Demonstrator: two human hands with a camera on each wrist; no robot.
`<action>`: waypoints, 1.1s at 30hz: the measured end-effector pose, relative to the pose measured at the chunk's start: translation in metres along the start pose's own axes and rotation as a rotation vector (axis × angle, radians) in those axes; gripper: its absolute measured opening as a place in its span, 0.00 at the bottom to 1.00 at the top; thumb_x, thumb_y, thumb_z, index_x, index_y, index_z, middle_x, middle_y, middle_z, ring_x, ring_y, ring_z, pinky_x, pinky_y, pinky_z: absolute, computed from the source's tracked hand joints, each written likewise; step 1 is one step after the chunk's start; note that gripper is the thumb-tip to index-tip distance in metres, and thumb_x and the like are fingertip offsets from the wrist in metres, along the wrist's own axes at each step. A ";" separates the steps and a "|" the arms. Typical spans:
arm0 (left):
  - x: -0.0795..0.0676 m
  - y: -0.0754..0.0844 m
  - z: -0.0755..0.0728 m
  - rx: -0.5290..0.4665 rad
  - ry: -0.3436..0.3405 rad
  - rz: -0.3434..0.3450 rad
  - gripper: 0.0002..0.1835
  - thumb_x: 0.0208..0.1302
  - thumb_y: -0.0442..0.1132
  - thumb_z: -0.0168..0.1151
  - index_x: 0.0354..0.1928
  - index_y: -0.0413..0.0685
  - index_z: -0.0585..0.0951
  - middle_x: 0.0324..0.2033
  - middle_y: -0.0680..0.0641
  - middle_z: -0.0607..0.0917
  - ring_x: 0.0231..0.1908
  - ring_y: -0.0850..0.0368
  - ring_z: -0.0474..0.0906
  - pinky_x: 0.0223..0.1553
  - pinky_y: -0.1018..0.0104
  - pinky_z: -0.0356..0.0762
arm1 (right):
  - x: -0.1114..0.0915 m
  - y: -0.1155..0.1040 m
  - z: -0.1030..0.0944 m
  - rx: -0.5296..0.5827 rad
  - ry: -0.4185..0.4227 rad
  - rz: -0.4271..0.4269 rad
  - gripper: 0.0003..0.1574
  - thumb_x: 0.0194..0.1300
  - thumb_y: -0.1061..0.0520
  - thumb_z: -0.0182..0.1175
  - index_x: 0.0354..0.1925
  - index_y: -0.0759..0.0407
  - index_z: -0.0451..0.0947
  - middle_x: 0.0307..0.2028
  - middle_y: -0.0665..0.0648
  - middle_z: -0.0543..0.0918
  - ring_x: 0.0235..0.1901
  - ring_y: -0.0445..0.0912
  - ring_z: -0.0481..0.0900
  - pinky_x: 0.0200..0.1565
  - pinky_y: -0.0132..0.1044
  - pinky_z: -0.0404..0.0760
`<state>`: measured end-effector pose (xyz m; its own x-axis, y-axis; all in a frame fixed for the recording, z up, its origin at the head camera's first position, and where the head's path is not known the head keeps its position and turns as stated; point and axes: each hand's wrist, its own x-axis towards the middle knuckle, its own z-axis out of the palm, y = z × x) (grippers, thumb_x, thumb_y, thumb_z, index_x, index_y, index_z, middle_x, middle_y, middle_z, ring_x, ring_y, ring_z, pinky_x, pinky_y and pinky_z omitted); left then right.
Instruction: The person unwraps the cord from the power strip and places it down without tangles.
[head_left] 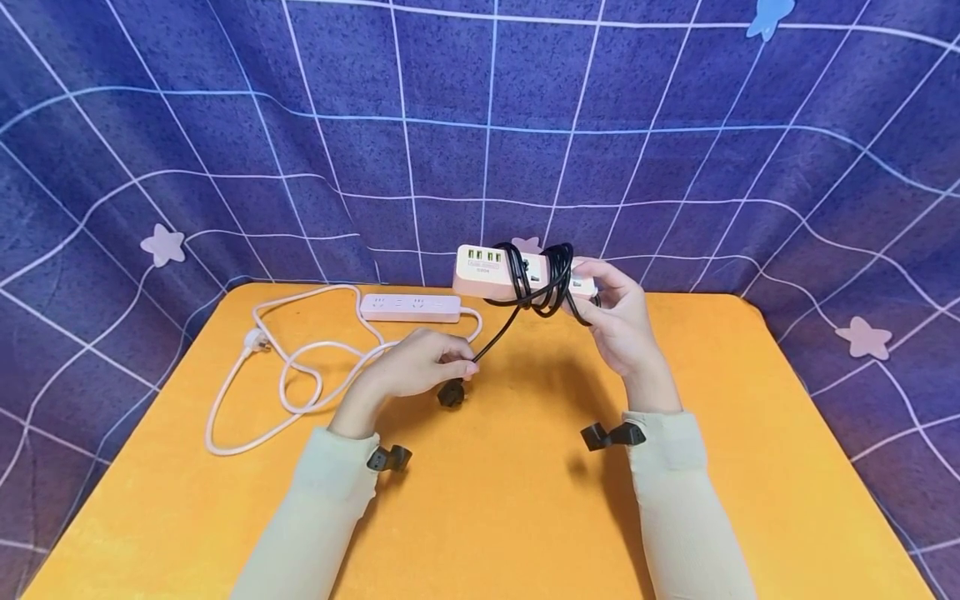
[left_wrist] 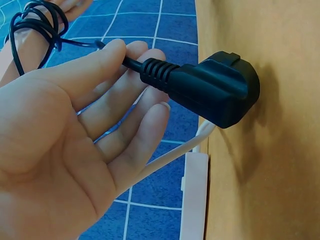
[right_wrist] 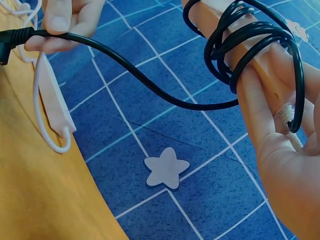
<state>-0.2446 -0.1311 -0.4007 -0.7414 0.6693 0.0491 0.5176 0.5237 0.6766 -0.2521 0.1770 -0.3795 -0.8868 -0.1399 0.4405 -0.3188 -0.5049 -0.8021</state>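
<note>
My right hand [head_left: 622, 321] grips one end of a white power strip [head_left: 480, 273] and holds it up above the table. Several loops of black cord [head_left: 557, 275] are wound round the strip. From the loops the cord runs down to my left hand [head_left: 423, 364], which pinches it between thumb and fingers. Just beyond those fingertips a black plug [left_wrist: 215, 90] hangs off the cord, close over the tabletop. In the right wrist view, the fingers [right_wrist: 255, 100] lie along the strip's end, where the cord comes out.
A second white power strip [head_left: 409, 307] lies at the table's back left. Its white cord [head_left: 225, 400] spreads in loose loops to a white plug [head_left: 256, 340]. The orange table [head_left: 510, 500] meets a blue gridded curtain [head_left: 450, 150] with star shapes.
</note>
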 end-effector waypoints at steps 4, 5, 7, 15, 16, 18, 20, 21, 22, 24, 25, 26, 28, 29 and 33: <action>0.001 -0.001 0.001 -0.043 -0.003 -0.018 0.04 0.76 0.41 0.66 0.43 0.53 0.87 0.32 0.48 0.89 0.30 0.63 0.77 0.37 0.64 0.76 | -0.001 -0.001 0.000 0.001 -0.010 0.002 0.27 0.62 0.81 0.64 0.48 0.54 0.88 0.58 0.56 0.82 0.47 0.45 0.84 0.45 0.33 0.88; 0.001 -0.002 0.001 -0.051 -0.004 -0.026 0.04 0.77 0.41 0.66 0.43 0.53 0.88 0.33 0.48 0.90 0.30 0.63 0.77 0.37 0.64 0.76 | -0.001 -0.001 0.000 0.002 -0.012 0.003 0.26 0.62 0.81 0.64 0.48 0.55 0.88 0.58 0.56 0.82 0.47 0.45 0.84 0.45 0.33 0.88; 0.001 -0.002 0.001 -0.060 0.000 -0.038 0.04 0.77 0.42 0.66 0.43 0.54 0.88 0.34 0.47 0.91 0.31 0.62 0.78 0.39 0.64 0.77 | -0.002 -0.002 0.000 0.006 -0.012 0.004 0.26 0.62 0.80 0.65 0.48 0.54 0.88 0.57 0.56 0.82 0.47 0.44 0.84 0.45 0.33 0.88; 0.002 -0.003 0.000 -0.076 0.078 -0.062 0.07 0.75 0.43 0.67 0.47 0.51 0.90 0.38 0.56 0.91 0.41 0.61 0.85 0.51 0.58 0.82 | -0.003 -0.004 -0.001 0.032 -0.018 0.006 0.21 0.61 0.76 0.71 0.47 0.55 0.88 0.57 0.56 0.83 0.46 0.44 0.84 0.45 0.34 0.88; 0.003 -0.003 -0.001 -0.078 0.099 -0.071 0.08 0.75 0.43 0.68 0.48 0.50 0.90 0.38 0.57 0.91 0.41 0.61 0.85 0.51 0.58 0.82 | -0.003 -0.004 -0.001 0.035 -0.022 0.005 0.21 0.61 0.75 0.72 0.47 0.55 0.88 0.57 0.56 0.83 0.46 0.44 0.84 0.44 0.34 0.88; 0.004 -0.002 -0.001 -0.080 0.145 -0.087 0.09 0.74 0.43 0.69 0.48 0.49 0.90 0.38 0.56 0.91 0.41 0.61 0.86 0.50 0.57 0.82 | -0.003 -0.003 -0.002 0.040 -0.035 0.001 0.21 0.60 0.75 0.72 0.47 0.56 0.87 0.57 0.56 0.82 0.47 0.45 0.84 0.44 0.33 0.88; 0.005 -0.001 -0.002 -0.078 0.189 -0.101 0.08 0.73 0.43 0.70 0.47 0.49 0.90 0.37 0.55 0.91 0.39 0.60 0.86 0.49 0.58 0.83 | -0.003 -0.003 -0.002 0.046 -0.053 -0.001 0.21 0.60 0.74 0.73 0.48 0.56 0.87 0.57 0.57 0.82 0.47 0.45 0.84 0.44 0.33 0.88; 0.005 0.000 -0.002 -0.076 0.208 -0.107 0.08 0.73 0.43 0.70 0.46 0.49 0.90 0.36 0.55 0.91 0.38 0.60 0.86 0.48 0.58 0.83 | -0.003 -0.003 -0.001 0.046 -0.064 -0.003 0.21 0.61 0.74 0.72 0.48 0.56 0.87 0.58 0.57 0.82 0.48 0.45 0.84 0.44 0.33 0.88; 0.005 0.001 -0.003 -0.078 0.225 -0.111 0.07 0.73 0.43 0.70 0.46 0.50 0.90 0.36 0.54 0.91 0.38 0.59 0.86 0.47 0.57 0.83 | -0.003 -0.003 -0.001 0.044 -0.074 -0.003 0.21 0.61 0.74 0.72 0.48 0.56 0.87 0.58 0.57 0.82 0.48 0.45 0.84 0.45 0.33 0.88; 0.005 0.002 -0.004 -0.068 0.257 -0.110 0.07 0.73 0.43 0.70 0.46 0.50 0.91 0.36 0.52 0.91 0.36 0.59 0.86 0.45 0.58 0.82 | -0.003 -0.003 -0.001 0.045 -0.093 -0.003 0.21 0.62 0.75 0.71 0.49 0.56 0.87 0.58 0.57 0.82 0.49 0.46 0.84 0.46 0.34 0.88; 0.004 0.002 -0.004 -0.059 0.274 -0.111 0.07 0.72 0.43 0.71 0.45 0.51 0.91 0.36 0.52 0.92 0.36 0.59 0.86 0.44 0.58 0.82 | -0.003 -0.003 0.000 0.044 -0.100 -0.002 0.21 0.62 0.75 0.71 0.49 0.56 0.87 0.58 0.57 0.82 0.49 0.46 0.84 0.46 0.34 0.88; 0.004 0.002 -0.005 -0.054 0.291 -0.111 0.07 0.72 0.44 0.71 0.45 0.51 0.91 0.36 0.52 0.92 0.35 0.59 0.86 0.43 0.59 0.82 | -0.003 -0.003 0.000 0.045 -0.104 -0.001 0.21 0.62 0.75 0.71 0.49 0.56 0.87 0.58 0.57 0.82 0.49 0.46 0.84 0.46 0.34 0.88; 0.003 0.004 -0.006 -0.043 0.327 -0.114 0.06 0.72 0.45 0.71 0.44 0.54 0.91 0.34 0.53 0.92 0.34 0.60 0.86 0.41 0.60 0.81 | -0.003 -0.004 0.000 0.051 -0.107 0.001 0.21 0.62 0.74 0.71 0.49 0.56 0.86 0.59 0.57 0.82 0.49 0.46 0.84 0.45 0.34 0.88; 0.003 0.004 -0.007 -0.032 0.349 -0.111 0.06 0.72 0.45 0.71 0.43 0.54 0.91 0.33 0.53 0.91 0.33 0.60 0.86 0.40 0.60 0.81 | -0.004 -0.004 0.000 0.053 -0.108 0.002 0.20 0.61 0.74 0.72 0.49 0.56 0.86 0.59 0.56 0.82 0.48 0.45 0.84 0.44 0.33 0.88; -0.001 0.007 -0.012 -0.005 0.442 -0.089 0.04 0.71 0.42 0.72 0.39 0.51 0.91 0.30 0.53 0.90 0.32 0.58 0.85 0.39 0.60 0.80 | -0.004 -0.004 -0.001 0.058 -0.113 0.013 0.20 0.61 0.71 0.74 0.49 0.56 0.86 0.59 0.56 0.82 0.48 0.45 0.84 0.44 0.32 0.88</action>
<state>-0.2455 -0.1340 -0.3868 -0.8945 0.3323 0.2990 0.4427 0.5655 0.6959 -0.2473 0.1801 -0.3782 -0.8462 -0.2403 0.4756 -0.2849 -0.5503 -0.7849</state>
